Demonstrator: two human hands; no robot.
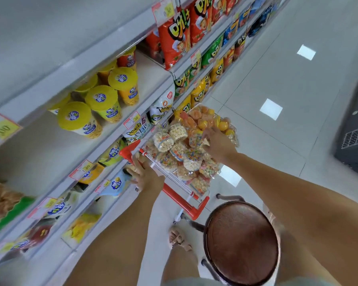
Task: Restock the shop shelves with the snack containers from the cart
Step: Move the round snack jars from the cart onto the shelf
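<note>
Head view: right hand point(217, 144) (the nearer one) lies on the heaped snack containers point(170, 139), fingers bent over one just beneath; grip unclear.

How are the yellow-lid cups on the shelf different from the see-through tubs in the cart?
The yellow-lid cups stand upright on the shelf; the see-through tubs lie heaped at all angles in the cart. The cups hide their snacks behind printed sides; the tubs show theirs. Both are round snack containers.
</note>
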